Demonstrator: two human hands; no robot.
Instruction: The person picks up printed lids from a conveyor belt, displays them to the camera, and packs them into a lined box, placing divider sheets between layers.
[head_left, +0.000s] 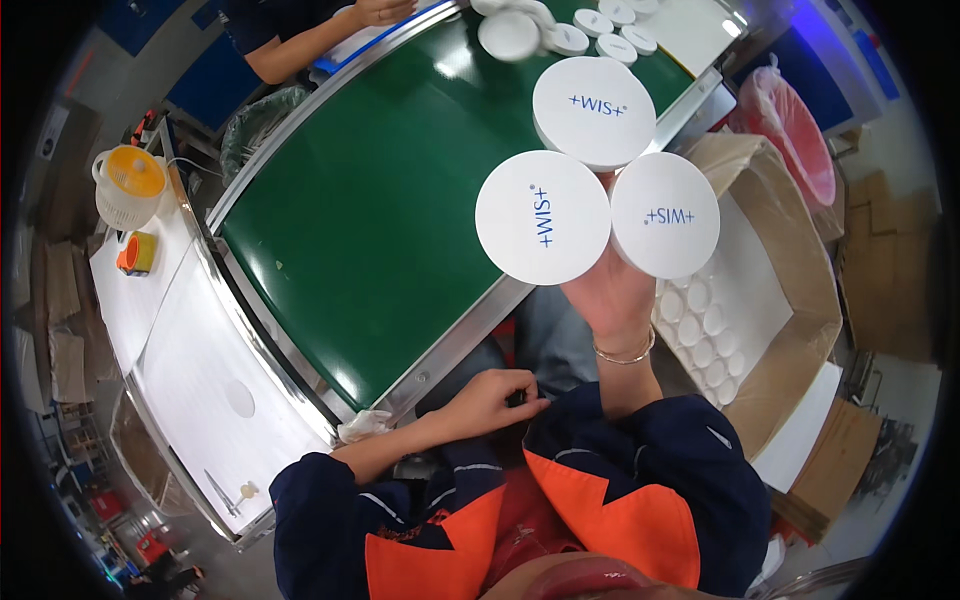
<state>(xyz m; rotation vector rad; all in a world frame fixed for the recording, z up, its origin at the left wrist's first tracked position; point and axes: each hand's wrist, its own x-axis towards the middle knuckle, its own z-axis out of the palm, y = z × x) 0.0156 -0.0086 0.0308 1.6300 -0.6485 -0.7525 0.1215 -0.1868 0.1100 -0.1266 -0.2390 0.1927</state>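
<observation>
Three round white lid-like discs with blue print, a left one (535, 225), an upper one (590, 125) and a right one (672, 240), are held up together by my right hand (618, 295). Its palm faces up behind them, and its fingers are mostly hidden by the discs. My left hand (497, 402) rests near my lap by the conveyor's near edge, fingers curled in a loose fist with nothing visible inside. Similar smaller-looking white discs (615, 48) lie at the far end of the green conveyor belt (370, 200). One white disc (508, 36) there looks blurred.
On my right stands a cardboard box lined with brown paper (810, 320), holding rows of round white pieces (703, 345). Behind it is a pink-lined bin (790, 130). To the left, a white table (215, 400) carries scissors (222, 495). Across the belt, another person's arm (310, 45) shows.
</observation>
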